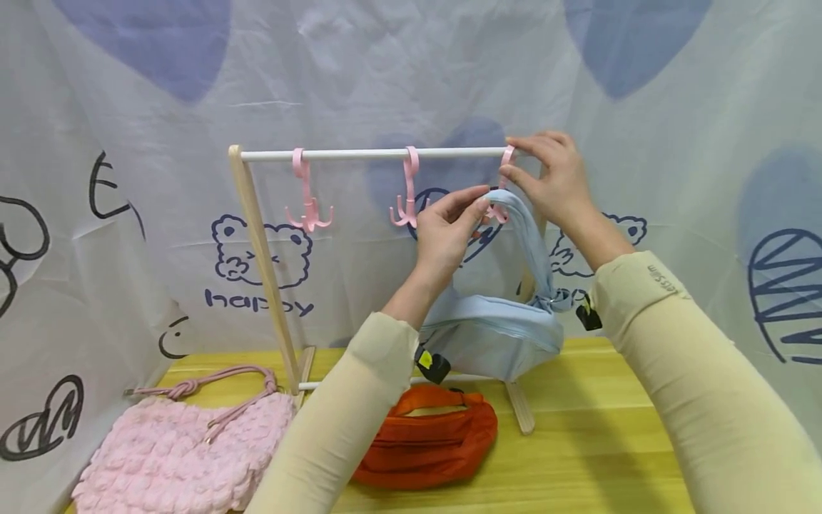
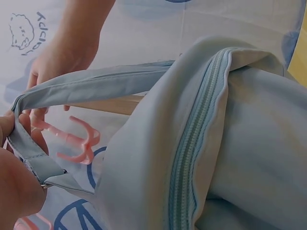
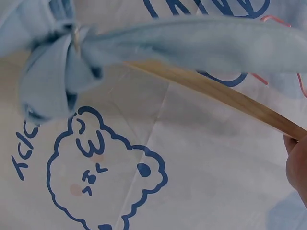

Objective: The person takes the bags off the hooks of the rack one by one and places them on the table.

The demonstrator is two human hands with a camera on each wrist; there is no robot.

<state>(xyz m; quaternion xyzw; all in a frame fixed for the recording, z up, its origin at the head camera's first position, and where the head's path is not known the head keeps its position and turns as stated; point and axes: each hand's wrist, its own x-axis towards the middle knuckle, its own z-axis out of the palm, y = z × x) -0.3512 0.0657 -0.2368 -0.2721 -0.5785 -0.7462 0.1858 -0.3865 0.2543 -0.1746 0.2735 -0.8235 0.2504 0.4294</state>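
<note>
My left hand point(image 1: 446, 232) pinches the top of the strap point(image 1: 529, 239) of a light blue bag point(image 1: 491, 325), which hangs in the air below it. The strap is knotted at the bag's right end. Around the upper part of the rightmost pink hook point(image 1: 507, 158), my right hand point(image 1: 557, 177) holds thumb and fingers where the hook hangs on the white bar point(image 1: 359, 153). In the left wrist view, the prongs of this hook point(image 2: 84, 141) lie behind the strap loop, apart from it. Only a fingertip-sized part of the right hand point(image 3: 297, 165) shows in the right wrist view.
Two more pink hooks, a left one point(image 1: 310, 207) and a middle one point(image 1: 409, 193), hang on the bar of the wooden rack point(image 1: 260, 243). An orange waist bag point(image 1: 437, 442) and a pink puffy bag point(image 1: 186, 457) lie on the yellow wood-grain table point(image 1: 597, 428). A printed cloth point(image 1: 398, 78) hangs behind.
</note>
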